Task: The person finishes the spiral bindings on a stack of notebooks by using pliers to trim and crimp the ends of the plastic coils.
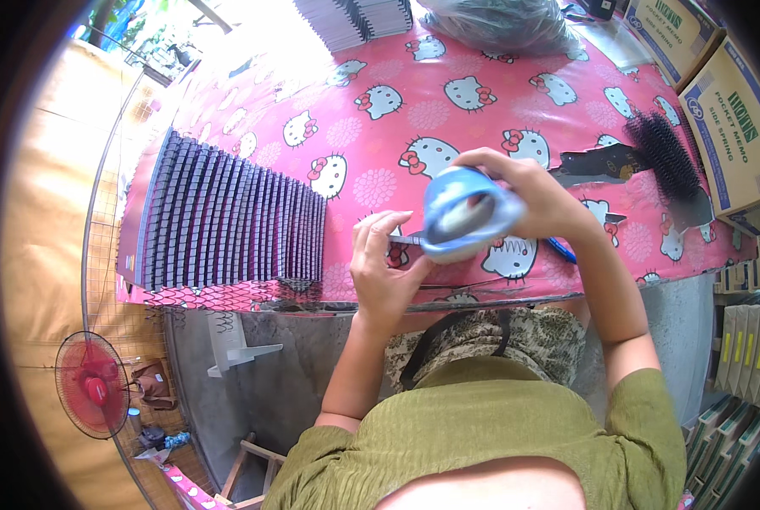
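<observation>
My right hand (537, 191) grips a blue tape dispenser (462, 212) with a roll in it, held just above the front edge of the table. My left hand (386, 263) is right beside it, fingers pinching something small at the dispenser's left end; what it is stays hidden. Both hands hover over a pink cartoon-cat tablecloth (448, 119). To the left lies a long overlapped row of dark spiral-bound notebooks (227, 217).
A black spiral coil bundle (665, 153) lies at right near cardboard boxes (733, 127). Stacked booklets (354, 19) and a plastic bag (503, 24) sit at the far edge. A red fan (91, 384) stands on the floor, lower left. The tablecloth has a torn patch (597, 161).
</observation>
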`<control>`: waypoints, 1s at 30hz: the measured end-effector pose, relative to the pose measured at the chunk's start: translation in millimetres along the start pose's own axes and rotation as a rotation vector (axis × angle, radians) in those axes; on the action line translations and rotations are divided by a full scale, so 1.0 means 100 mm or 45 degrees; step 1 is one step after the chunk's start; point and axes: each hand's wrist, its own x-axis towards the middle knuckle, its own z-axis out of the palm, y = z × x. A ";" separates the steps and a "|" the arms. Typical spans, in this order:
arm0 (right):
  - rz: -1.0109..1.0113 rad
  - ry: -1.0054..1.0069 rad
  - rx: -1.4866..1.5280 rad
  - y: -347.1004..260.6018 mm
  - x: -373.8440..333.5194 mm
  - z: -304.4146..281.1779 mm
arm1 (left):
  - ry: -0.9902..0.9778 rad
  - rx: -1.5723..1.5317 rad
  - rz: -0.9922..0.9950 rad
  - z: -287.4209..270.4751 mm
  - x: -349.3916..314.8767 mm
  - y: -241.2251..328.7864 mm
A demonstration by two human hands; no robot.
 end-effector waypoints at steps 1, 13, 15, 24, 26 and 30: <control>0.089 0.019 -0.117 0.06 0.04 0.04 | 0.022 0.010 -0.013 -0.03 -0.01 -0.02; 0.099 -0.187 0.145 -0.19 0.34 0.08 | 0.228 -0.992 -0.641 -0.12 -0.21 -0.26; 0.060 -0.025 -0.046 -0.05 0.39 0.21 | 0.238 -1.012 -0.681 -0.12 -0.24 -0.31; 0.173 0.463 -0.219 0.10 0.19 -0.21 | 0.227 -1.100 -0.593 -0.15 -0.25 -0.40; 0.553 0.665 -0.787 0.24 0.01 -0.50 | 0.197 -1.192 -0.635 -0.15 -0.19 -0.33; 0.675 0.484 -0.976 0.68 -0.42 -0.77 | 0.098 -1.240 -0.519 -0.09 -0.21 -0.46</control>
